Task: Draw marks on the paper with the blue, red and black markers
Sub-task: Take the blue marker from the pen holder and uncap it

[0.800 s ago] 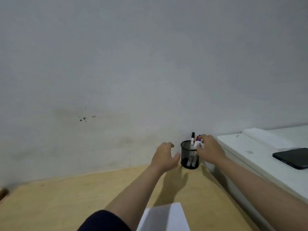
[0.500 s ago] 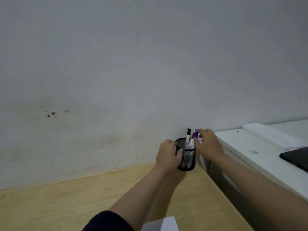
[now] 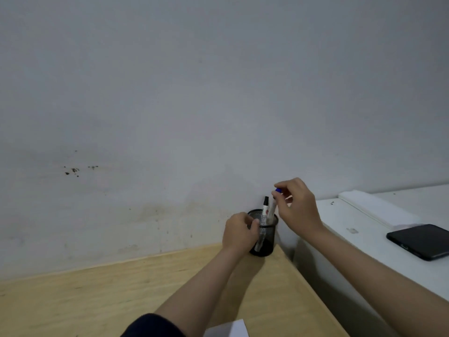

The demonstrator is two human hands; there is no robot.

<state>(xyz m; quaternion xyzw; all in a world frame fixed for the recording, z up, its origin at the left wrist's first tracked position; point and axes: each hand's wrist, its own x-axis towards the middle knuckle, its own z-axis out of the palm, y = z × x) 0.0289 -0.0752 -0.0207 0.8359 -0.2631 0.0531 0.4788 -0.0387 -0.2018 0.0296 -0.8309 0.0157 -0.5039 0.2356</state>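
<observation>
A black mesh pen holder (image 3: 266, 242) stands at the far right corner of the wooden table (image 3: 97, 300). My left hand (image 3: 239, 233) grips its left side. My right hand (image 3: 297, 206) pinches the blue-capped marker (image 3: 274, 203) and holds it partly raised out of the holder. The black-capped marker (image 3: 265, 210) still stands in the holder. The red marker is mostly hidden behind the other two. A corner of the white paper (image 3: 228, 329) shows at the bottom edge.
A white cabinet (image 3: 364, 239) stands to the right of the table, with a black phone (image 3: 420, 240) and a white flat object (image 3: 374, 207) on it. A stained grey wall (image 3: 170, 117) rises right behind the table.
My right hand has risen, drawing the blue marker up out of the holder. My left hand stays closed on the holder's side.
</observation>
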